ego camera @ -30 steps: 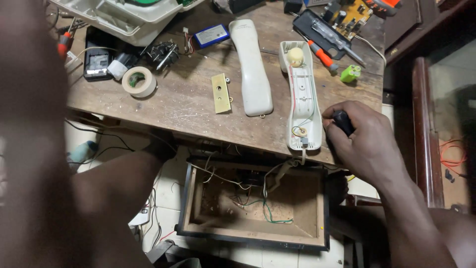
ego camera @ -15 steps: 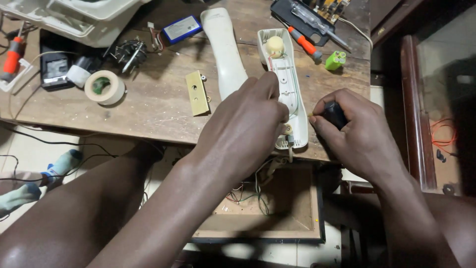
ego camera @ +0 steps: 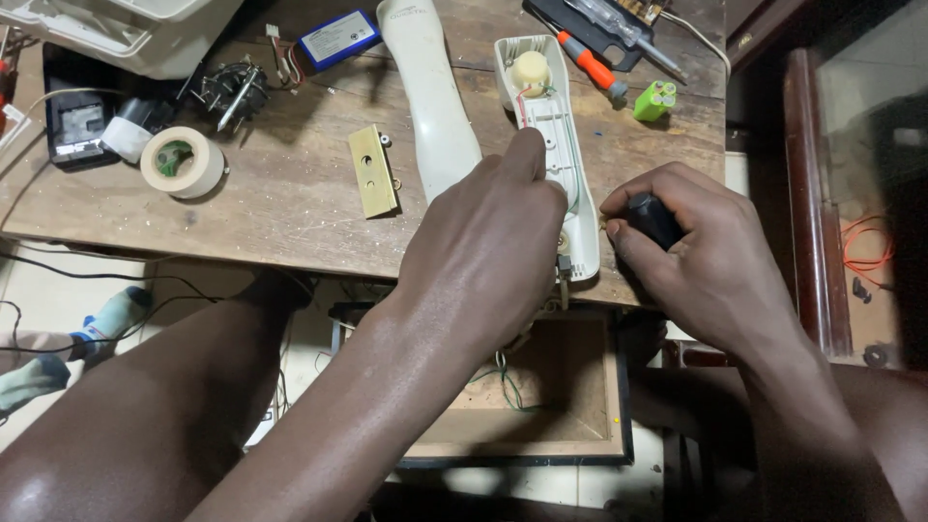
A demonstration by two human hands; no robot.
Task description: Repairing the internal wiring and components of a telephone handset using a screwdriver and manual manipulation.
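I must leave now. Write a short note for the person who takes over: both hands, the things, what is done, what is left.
Left hand: rests on the open handset half, fingers pressing inside it.
Right hand: grips a black tool handle at the half's lower end.
Cover lies beside it, off; brass plate further left.
Done: handset opened.
Left: the work at the lower end, then closing it.

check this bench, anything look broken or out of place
The white handset lies opened up, wires and round earpiece exposed, its separated cover alongside. Its lower end sits at the table edge. The left hand presses on it; the right hand grips a black handle. Nothing spilled.
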